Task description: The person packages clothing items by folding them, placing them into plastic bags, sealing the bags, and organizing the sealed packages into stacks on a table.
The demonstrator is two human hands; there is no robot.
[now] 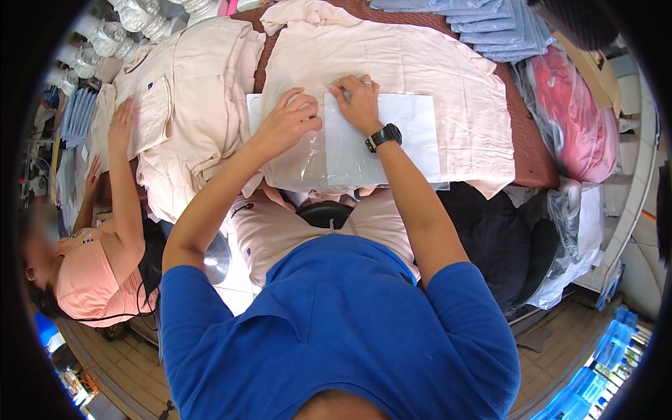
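A clear plastic bag (302, 162) lies flat on a pale cream shirt (472, 119) spread over the table in front of me. A white sheet (409, 129) shows at the bag's right part, and another white edge peeks out by my left wrist. My left hand (292, 120) is bent over the bag's left part, its fingers curled on the film. Close to its right, my right hand (357, 101) rests at the sheet's upper left corner with bent fingers, pinching the film. The fingertips are partly hidden. A black watch (383, 137) is on my right wrist.
More cream shirts (203, 91) are piled to the left, where a person in a peach top (87, 276) lays a hand on a folded one. Blue bagged packs (500, 24) are stacked at the back right, beside a bagged red bundle (570, 112). A black chair (539, 259) stands right.
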